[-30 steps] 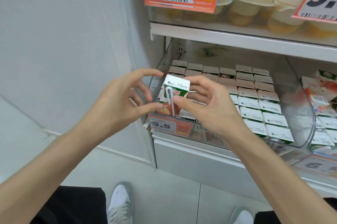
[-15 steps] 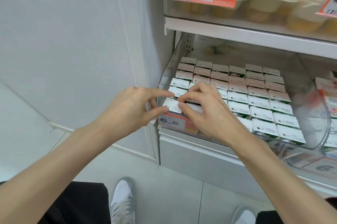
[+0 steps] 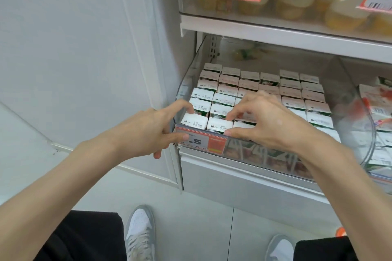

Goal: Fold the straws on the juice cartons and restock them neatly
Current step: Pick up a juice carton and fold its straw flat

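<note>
The white shelf carries a clear plastic bin packed with juice cartons (upright, in tidy rows).

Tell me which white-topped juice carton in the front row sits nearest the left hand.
The white-topped juice carton in the front-left corner of the clear plastic bin; the left hand has a forefinger at its rear edge.

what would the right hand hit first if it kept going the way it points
Likely the front-row carton second from left; the right hand points left, fingertips seemingly touching it.
</note>
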The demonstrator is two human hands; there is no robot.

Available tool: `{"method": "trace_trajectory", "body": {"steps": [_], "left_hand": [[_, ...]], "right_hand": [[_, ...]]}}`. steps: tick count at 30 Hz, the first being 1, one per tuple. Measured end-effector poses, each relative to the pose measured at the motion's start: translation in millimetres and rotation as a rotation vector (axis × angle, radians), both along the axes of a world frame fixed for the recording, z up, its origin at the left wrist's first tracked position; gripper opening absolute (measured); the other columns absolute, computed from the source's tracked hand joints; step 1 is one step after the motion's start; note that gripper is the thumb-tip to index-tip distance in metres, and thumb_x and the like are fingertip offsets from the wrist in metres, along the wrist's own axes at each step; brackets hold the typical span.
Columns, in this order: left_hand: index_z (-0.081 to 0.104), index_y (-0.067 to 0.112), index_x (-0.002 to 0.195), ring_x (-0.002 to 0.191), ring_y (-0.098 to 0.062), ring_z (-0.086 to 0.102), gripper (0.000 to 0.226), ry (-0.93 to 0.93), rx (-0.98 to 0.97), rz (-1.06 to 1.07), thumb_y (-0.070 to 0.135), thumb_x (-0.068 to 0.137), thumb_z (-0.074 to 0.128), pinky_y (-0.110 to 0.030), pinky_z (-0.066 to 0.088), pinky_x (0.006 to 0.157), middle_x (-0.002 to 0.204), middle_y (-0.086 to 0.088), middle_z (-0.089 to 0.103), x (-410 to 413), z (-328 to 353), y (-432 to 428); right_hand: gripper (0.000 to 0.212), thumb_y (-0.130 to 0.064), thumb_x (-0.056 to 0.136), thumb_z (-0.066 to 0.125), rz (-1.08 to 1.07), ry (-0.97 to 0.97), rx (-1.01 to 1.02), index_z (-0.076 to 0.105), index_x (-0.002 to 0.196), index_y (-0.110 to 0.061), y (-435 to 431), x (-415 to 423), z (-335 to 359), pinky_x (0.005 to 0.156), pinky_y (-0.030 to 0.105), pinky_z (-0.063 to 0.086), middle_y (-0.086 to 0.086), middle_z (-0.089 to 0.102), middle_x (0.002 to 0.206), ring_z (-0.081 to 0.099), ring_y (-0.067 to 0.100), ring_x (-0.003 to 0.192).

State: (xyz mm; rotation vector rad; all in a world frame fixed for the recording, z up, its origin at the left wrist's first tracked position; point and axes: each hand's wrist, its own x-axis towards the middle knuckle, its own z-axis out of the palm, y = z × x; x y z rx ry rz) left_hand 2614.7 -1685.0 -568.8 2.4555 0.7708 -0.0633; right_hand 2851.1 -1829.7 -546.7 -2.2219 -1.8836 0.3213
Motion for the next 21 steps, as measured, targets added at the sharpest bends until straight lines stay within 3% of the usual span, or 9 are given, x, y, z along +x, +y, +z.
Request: {"method": "trace_trajectory", "body": {"steps": [5, 9, 12, 14, 16, 19, 21], "left_hand": [[0.036, 0.055, 0.129, 0.052, -0.002, 0.067, 0.037, -0.023, 0.090, -0.017, 0.061, 0.099, 0.057, -0.028, 0.051, 0.061, 0.062, 0.023, 0.070, 0.4, -1.0, 0.8], [0.043, 0.058, 0.128, 0.048, -0.005, 0.066, 0.049, -0.124, -0.008, 0.016, 0.073, 0.084, 0.060, -0.016, 0.048, 0.052, 0.063, 0.020, 0.071, -1.2, 4.8, 0.2], [0.052, 0.055, 0.125, 0.048, -0.010, 0.066, 0.054, -0.228, -0.093, 0.064, 0.074, 0.077, 0.065, -0.019, 0.050, 0.048, 0.064, 0.011, 0.073, 1.7, 11.1, -2.0], [0.057, 0.052, 0.124, 0.044, -0.012, 0.064, 0.052, -0.300, -0.145, 0.096, 0.067, 0.077, 0.072, -0.020, 0.048, 0.044, 0.065, 0.007, 0.075, 4.9, 16.3, -4.9], [0.063, 0.047, 0.122, 0.043, -0.011, 0.063, 0.050, -0.389, -0.170, 0.117, 0.062, 0.077, 0.077, -0.017, 0.046, 0.043, 0.067, 0.005, 0.076, 7.9, 21.6, -8.8], [0.070, 0.044, 0.118, 0.054, -0.011, 0.069, 0.046, -0.516, -0.119, 0.115, 0.061, 0.076, 0.079, -0.015, 0.049, 0.052, 0.079, 0.010, 0.075, 16.6, 27.8, -17.6], [0.072, 0.046, 0.120, 0.074, -0.011, 0.072, 0.047, -0.581, -0.141, 0.086, 0.059, 0.075, 0.079, -0.024, 0.058, 0.064, 0.096, 0.010, 0.071, 25.7, 31.2, -24.1]], "right_hand": [[0.040, -0.054, 0.089, 0.077, 0.065, 0.010, 0.010, 0.077, 0.118, -0.027, 2.5, 4.9, -3.3, 0.100, 0.031, 0.034, -0.008, 0.060, 0.114, 0.046, 0.016, 0.117], [0.028, -0.049, 0.078, 0.083, 0.047, 0.126, 0.132, 0.080, 0.098, -0.029, 1.2, 7.0, -5.2, 0.086, 0.004, 0.037, -0.013, 0.060, 0.103, 0.053, 0.007, 0.107], [0.023, -0.048, 0.069, 0.082, 0.015, 0.251, 0.273, 0.076, 0.086, -0.034, 0.0, 3.0, -3.0, 0.077, 0.010, 0.039, -0.018, 0.066, 0.099, 0.058, -0.004, 0.091], [0.024, -0.049, 0.069, 0.080, -0.002, 0.329, 0.365, 0.076, 0.087, -0.034, -3.7, 0.2, 0.3, 0.071, 0.022, 0.049, -0.018, 0.074, 0.094, 0.065, 0.004, 0.081], [0.021, -0.036, 0.074, 0.086, -0.008, 0.454, 0.462, 0.078, 0.092, -0.028, -10.1, -1.8, 3.1, 0.070, 0.033, 0.060, -0.018, 0.078, 0.090, 0.073, 0.008, 0.081], [0.021, -0.014, 0.080, 0.090, -0.042, 0.593, 0.608, 0.081, 0.098, -0.018, -20.8, -3.3, 4.6, 0.075, 0.032, 0.063, -0.011, 0.081, 0.094, 0.077, 0.010, 0.087], [0.022, -0.009, 0.083, 0.090, -0.076, 0.709, 0.685, 0.081, 0.102, -0.016, -29.3, -1.5, 4.7, 0.079, 0.028, 0.063, -0.008, 0.083, 0.098, 0.078, 0.013, 0.088]]}}
